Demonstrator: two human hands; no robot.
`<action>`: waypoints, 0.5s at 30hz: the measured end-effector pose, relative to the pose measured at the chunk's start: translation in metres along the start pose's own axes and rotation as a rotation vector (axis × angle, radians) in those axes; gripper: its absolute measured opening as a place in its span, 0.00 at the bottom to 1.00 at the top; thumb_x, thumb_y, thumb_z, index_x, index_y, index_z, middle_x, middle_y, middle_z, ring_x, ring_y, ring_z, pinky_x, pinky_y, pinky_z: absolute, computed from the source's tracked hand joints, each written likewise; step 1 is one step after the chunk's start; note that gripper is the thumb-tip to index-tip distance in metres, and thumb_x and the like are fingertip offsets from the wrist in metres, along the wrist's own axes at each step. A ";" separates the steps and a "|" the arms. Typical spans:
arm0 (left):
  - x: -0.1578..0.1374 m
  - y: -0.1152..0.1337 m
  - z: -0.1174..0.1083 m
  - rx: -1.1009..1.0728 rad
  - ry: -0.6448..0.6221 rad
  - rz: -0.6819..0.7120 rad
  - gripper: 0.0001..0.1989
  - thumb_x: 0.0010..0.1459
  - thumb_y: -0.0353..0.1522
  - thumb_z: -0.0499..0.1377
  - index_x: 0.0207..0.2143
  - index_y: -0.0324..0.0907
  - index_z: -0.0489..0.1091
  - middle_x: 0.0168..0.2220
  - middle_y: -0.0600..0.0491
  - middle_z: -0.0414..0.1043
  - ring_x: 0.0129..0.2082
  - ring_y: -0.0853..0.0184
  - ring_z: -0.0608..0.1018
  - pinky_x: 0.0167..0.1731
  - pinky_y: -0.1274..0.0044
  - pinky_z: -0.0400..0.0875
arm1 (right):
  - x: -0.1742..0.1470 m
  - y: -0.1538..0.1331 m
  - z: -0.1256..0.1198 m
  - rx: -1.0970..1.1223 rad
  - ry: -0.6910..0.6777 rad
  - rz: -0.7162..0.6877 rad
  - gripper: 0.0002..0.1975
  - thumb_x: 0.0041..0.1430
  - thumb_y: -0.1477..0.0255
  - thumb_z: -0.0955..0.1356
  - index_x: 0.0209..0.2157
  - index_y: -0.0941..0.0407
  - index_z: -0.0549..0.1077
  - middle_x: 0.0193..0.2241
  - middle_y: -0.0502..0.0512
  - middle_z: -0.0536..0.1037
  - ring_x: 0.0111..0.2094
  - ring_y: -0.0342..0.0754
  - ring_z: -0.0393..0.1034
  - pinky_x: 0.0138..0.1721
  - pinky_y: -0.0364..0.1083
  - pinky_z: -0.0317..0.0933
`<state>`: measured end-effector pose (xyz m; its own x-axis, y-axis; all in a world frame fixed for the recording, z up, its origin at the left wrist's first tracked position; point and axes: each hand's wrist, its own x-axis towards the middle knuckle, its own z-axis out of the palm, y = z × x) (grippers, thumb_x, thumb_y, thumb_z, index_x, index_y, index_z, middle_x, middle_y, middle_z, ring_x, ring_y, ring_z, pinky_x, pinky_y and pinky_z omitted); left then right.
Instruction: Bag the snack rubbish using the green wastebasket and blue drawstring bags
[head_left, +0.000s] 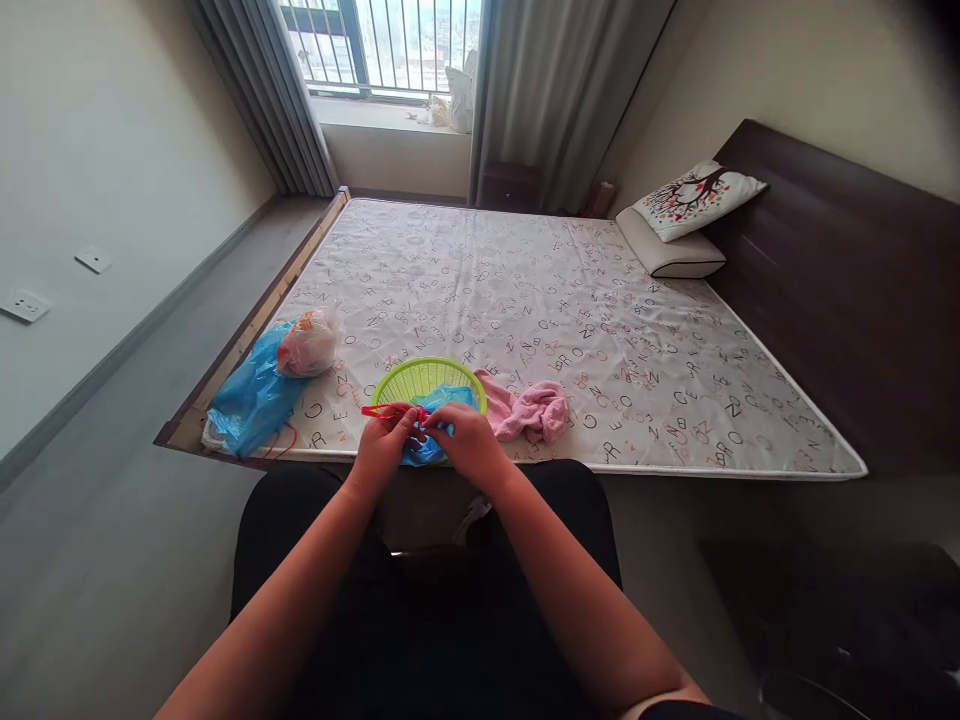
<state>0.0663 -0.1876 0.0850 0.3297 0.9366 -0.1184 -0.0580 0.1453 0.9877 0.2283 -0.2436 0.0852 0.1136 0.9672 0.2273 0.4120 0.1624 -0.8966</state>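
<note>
Ideally, light, close pinches spare the thin plastic: the left hand point(384, 440) holds the red strip point(375, 410) by the blue bag point(454, 394), seemingly partly inside the green basket point(397, 376), the right hand point(470, 440) narrowed alongside, its grip unclear.

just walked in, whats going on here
Someone seated at the edge of a mattress is pinching a red strip with the left hand; the right hand works right beside it, its exact grip unclear. Blue plastic shows under the hands, at a green basket. A pink cloth lies to the basket's right, and a larger blue bag farther left.
</note>
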 end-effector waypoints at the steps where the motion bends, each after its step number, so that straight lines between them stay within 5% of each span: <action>1: 0.000 0.000 0.000 0.012 0.000 0.003 0.24 0.54 0.51 0.71 0.37 0.39 0.75 0.24 0.53 0.75 0.23 0.67 0.77 0.24 0.76 0.71 | 0.000 0.001 -0.001 -0.125 -0.011 -0.086 0.06 0.65 0.71 0.74 0.32 0.52 0.80 0.35 0.52 0.82 0.41 0.50 0.73 0.48 0.51 0.67; 8: 0.003 -0.002 -0.005 0.031 -0.030 0.007 0.23 0.52 0.50 0.73 0.37 0.40 0.76 0.25 0.54 0.76 0.24 0.68 0.76 0.27 0.77 0.71 | 0.001 0.009 0.001 -0.535 -0.025 -0.296 0.07 0.69 0.72 0.71 0.34 0.52 0.79 0.40 0.56 0.79 0.45 0.54 0.68 0.47 0.51 0.66; 11: 0.006 -0.003 -0.010 0.072 -0.080 -0.009 0.23 0.52 0.49 0.73 0.36 0.39 0.77 0.26 0.53 0.77 0.24 0.69 0.76 0.28 0.77 0.71 | 0.003 0.012 0.004 -0.486 0.037 -0.302 0.02 0.66 0.72 0.72 0.38 0.52 0.75 0.45 0.58 0.78 0.50 0.56 0.68 0.54 0.54 0.66; 15: 0.009 -0.006 -0.017 0.126 -0.149 -0.010 0.22 0.53 0.49 0.72 0.36 0.40 0.79 0.28 0.51 0.79 0.27 0.67 0.77 0.30 0.75 0.73 | 0.008 0.018 0.007 -0.325 -0.024 -0.249 0.14 0.62 0.74 0.73 0.47 0.53 0.70 0.49 0.60 0.78 0.53 0.55 0.71 0.57 0.55 0.66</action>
<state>0.0533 -0.1743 0.0762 0.4662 0.8764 -0.1211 0.0617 0.1043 0.9926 0.2307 -0.2312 0.0682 -0.0447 0.9111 0.4097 0.6891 0.3251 -0.6477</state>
